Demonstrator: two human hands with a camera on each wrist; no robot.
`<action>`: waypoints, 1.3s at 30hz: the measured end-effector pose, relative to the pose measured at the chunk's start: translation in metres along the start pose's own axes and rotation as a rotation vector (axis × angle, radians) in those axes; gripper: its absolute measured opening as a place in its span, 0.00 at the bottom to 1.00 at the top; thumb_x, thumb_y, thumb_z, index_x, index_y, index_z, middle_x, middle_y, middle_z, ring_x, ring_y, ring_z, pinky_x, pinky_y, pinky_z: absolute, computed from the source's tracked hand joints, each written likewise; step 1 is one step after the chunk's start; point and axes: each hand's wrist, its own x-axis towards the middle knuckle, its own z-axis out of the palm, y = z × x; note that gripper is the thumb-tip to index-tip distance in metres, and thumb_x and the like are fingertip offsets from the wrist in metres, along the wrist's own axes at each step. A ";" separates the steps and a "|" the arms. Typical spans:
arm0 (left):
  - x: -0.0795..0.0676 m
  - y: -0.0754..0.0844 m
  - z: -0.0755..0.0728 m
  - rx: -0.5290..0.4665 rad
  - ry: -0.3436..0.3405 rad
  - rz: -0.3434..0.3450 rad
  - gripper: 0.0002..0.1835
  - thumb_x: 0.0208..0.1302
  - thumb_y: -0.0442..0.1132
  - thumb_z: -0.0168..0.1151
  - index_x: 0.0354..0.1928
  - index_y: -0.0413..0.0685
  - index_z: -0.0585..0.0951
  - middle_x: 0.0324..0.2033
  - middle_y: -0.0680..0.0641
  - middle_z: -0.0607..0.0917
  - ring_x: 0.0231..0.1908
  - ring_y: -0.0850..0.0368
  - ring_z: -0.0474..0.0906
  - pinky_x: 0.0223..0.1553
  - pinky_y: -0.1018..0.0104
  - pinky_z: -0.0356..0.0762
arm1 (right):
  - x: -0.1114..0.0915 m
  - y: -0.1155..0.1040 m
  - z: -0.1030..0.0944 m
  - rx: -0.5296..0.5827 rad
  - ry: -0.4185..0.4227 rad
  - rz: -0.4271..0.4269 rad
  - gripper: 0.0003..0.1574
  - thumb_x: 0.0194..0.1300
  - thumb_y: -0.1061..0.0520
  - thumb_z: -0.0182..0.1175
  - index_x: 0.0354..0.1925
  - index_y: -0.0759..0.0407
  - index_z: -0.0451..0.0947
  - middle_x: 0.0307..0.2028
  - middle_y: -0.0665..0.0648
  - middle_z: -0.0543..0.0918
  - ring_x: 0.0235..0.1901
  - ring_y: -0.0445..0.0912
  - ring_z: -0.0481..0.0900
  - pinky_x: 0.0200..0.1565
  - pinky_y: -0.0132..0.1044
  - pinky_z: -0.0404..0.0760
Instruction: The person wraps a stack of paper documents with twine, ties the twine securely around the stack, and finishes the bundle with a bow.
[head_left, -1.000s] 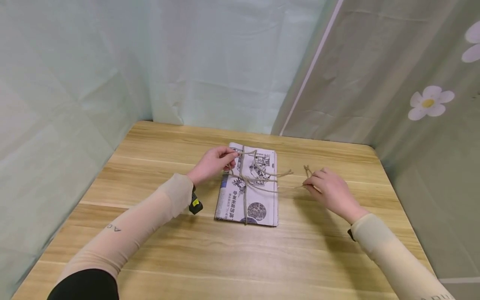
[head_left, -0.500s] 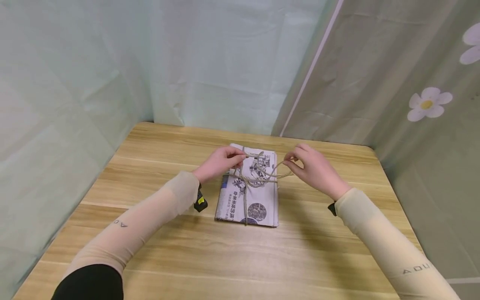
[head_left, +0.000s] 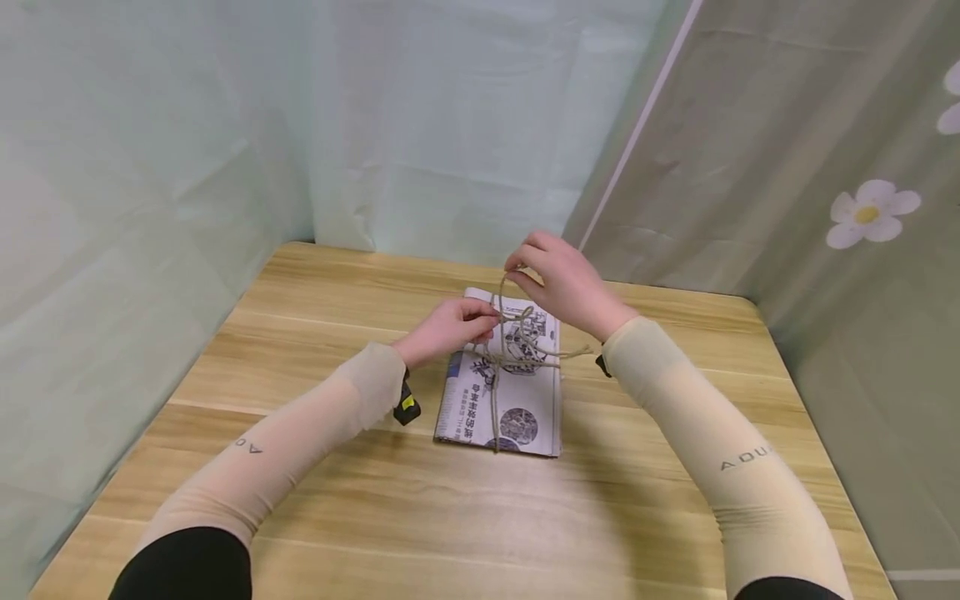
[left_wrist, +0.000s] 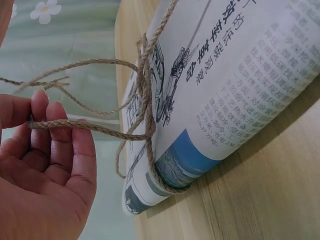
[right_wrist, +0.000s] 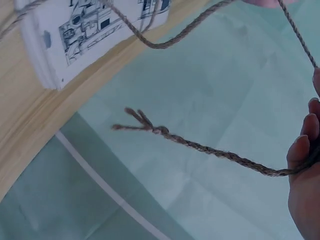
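Note:
A folded stack of newspapers (head_left: pixel 467 408) lies on the table, with brown twine (head_left: pixel 496 417) crossing over it both ways. At the left of the stack, my left hand (head_left: pixel 446 329) pinches one strand of the twine (left_wrist: pixel 100 128) between thumb and fingers, close over the paper. My right hand (head_left: pixel 566 279) is raised above the far edge of the stack and grips another length of twine, which runs down toward the crossing. In the right wrist view, its knotted, frayed end (right_wrist: pixel 160 131) hangs free beyond the fingers. A loose loop stands between the hands.
The wooden table (head_left: pixel 337 500) extends around the stack on all sides. Pale green curtains (head_left: pixel 450 125) hang close behind the table's far edge, and a grey-green curtain with white flowers (head_left: pixel 873 214) hangs at the right.
My right hand has moved left and up with its twine, from right of the stack to above its far edge. The left hand has shifted slightly right, still pinching its strand.

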 end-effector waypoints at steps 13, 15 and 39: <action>-0.001 -0.001 0.000 0.034 -0.015 0.011 0.14 0.73 0.49 0.56 0.40 0.48 0.82 0.30 0.45 0.80 0.32 0.49 0.73 0.34 0.62 0.72 | 0.022 0.004 0.023 0.074 -0.061 0.171 0.09 0.72 0.52 0.59 0.46 0.53 0.81 0.43 0.49 0.75 0.45 0.43 0.73 0.45 0.36 0.74; 0.000 -0.001 -0.001 0.039 -0.024 0.025 0.16 0.73 0.51 0.56 0.37 0.46 0.81 0.30 0.43 0.79 0.31 0.46 0.72 0.33 0.61 0.72 | 0.024 0.002 0.025 0.074 -0.068 0.159 0.09 0.72 0.53 0.59 0.47 0.54 0.81 0.44 0.48 0.75 0.45 0.43 0.73 0.46 0.37 0.74; 0.001 -0.007 0.001 -0.040 0.055 -0.072 0.18 0.72 0.51 0.58 0.43 0.41 0.82 0.33 0.41 0.80 0.34 0.50 0.73 0.45 0.43 0.74 | -0.031 0.042 0.045 0.237 -0.213 0.605 0.18 0.72 0.60 0.48 0.50 0.57 0.83 0.48 0.54 0.83 0.44 0.48 0.77 0.50 0.45 0.77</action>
